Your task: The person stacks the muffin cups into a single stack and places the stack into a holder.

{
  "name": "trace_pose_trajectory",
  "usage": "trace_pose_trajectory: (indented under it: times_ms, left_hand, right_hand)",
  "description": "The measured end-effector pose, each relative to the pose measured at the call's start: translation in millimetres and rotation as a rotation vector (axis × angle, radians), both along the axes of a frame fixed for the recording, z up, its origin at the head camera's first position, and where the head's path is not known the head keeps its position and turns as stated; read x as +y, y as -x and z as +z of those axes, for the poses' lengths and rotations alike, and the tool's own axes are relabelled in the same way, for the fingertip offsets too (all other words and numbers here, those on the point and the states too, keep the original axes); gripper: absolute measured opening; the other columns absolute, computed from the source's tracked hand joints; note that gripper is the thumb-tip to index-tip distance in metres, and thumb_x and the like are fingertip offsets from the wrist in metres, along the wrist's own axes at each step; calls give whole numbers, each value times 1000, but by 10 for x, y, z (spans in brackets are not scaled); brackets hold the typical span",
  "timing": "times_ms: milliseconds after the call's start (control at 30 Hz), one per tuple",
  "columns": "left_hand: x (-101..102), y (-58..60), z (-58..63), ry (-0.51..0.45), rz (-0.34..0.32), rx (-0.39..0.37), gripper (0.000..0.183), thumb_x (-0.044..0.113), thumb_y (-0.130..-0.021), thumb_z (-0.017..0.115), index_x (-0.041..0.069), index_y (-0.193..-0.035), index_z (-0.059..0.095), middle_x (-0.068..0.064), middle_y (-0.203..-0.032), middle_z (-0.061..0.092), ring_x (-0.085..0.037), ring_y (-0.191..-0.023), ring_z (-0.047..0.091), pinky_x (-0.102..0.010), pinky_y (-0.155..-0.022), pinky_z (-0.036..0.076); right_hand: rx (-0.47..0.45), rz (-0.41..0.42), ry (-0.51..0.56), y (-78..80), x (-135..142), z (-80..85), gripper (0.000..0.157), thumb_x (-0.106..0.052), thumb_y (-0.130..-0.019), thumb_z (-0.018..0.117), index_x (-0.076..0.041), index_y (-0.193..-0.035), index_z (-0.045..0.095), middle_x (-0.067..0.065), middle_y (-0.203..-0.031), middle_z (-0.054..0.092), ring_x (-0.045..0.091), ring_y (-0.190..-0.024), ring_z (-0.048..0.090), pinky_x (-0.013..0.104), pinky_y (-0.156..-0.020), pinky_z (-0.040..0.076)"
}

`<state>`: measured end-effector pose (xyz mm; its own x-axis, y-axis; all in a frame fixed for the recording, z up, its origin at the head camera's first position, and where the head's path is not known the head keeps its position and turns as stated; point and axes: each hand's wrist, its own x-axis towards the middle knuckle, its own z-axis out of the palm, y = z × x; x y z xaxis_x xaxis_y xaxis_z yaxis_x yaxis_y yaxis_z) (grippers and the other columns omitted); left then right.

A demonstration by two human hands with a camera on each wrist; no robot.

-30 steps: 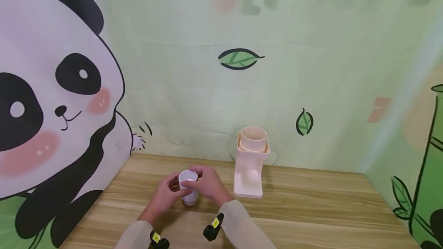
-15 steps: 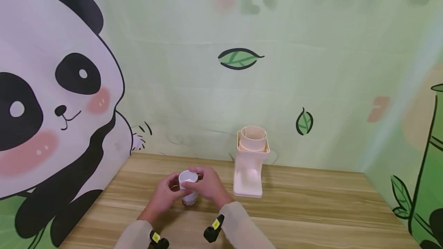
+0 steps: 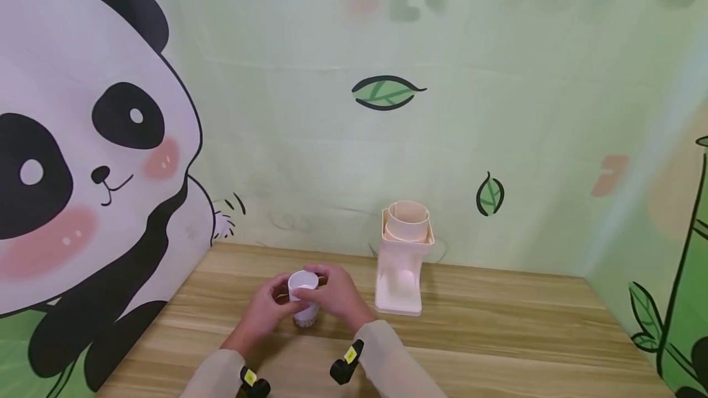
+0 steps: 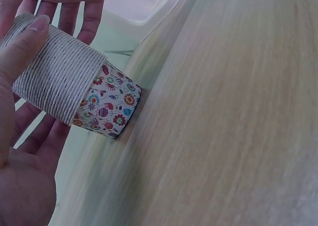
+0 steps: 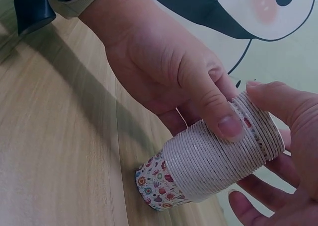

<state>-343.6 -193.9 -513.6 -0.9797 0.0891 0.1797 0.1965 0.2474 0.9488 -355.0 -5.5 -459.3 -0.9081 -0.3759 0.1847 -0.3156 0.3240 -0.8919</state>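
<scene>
A tall stack of nested paper cups (image 3: 305, 313) stands upright on the wooden table, its floral bottom cup (image 4: 108, 104) resting on the tabletop. Ridged white rims (image 5: 213, 154) form most of the stack's side. From the left, my left hand (image 3: 264, 311) grips the stack with its thumb across the rims. My right hand (image 3: 338, 296) holds the upper end from the right, thumb and fingers around the top rims. Near that end, a narrow floral strip (image 5: 250, 126) shows between the rims, so the topmost cups sit slightly raised from those below.
A pale pink stand (image 3: 399, 287) with a round cylinder (image 3: 408, 229) in its square top is to the right, near the back edge. A panda-printed backdrop (image 3: 310, 158) rises behind the table. Black cameras (image 3: 346, 362) are strapped at both wrists.
The head view has shifted slightly, moving everything a little in the frame. Both hands keep the same hold on the cup stack.
</scene>
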Motion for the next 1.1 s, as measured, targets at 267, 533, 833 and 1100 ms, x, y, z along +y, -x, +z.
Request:
trace_pose_trajectory:
  times_ms: [267,533,833,1100]
  left_hand:
    - [-3,-11,12,6,0,-3,60,16,-82,87,7,-135,62,-16,-127,69,-26,-116,68,-32,-97,58]
    - [-49,-7,25,12,-48,31,58,14,-81,87,3,-132,62,-17,-124,70,-24,-112,68,-27,-96,56]
    - [-161,-1,-15,28,-96,41,62,13,-80,88,2,-135,60,-18,-124,69,-26,-113,69,-26,-96,57]
    - [-210,-17,-5,28,-136,46,62,15,-85,84,-3,-139,57,-24,-126,68,-35,-117,67,-36,-100,57]
  right_hand:
    - [-14,18,-5,37,51,-33,56,-32,-83,86,-8,-131,69,4,-115,76,13,-99,68,27,-82,56]
    - [-24,52,65,61,114,-108,55,-29,-86,84,-10,-134,66,6,-125,74,25,-111,69,35,-92,59]
    - [-43,103,148,75,219,-269,50,-29,-88,82,-15,-135,66,2,-127,73,26,-118,67,36,-97,57]
    - [-78,147,175,73,296,-417,54,-24,-87,84,-20,-137,65,-1,-130,71,26,-121,65,31,-98,57]
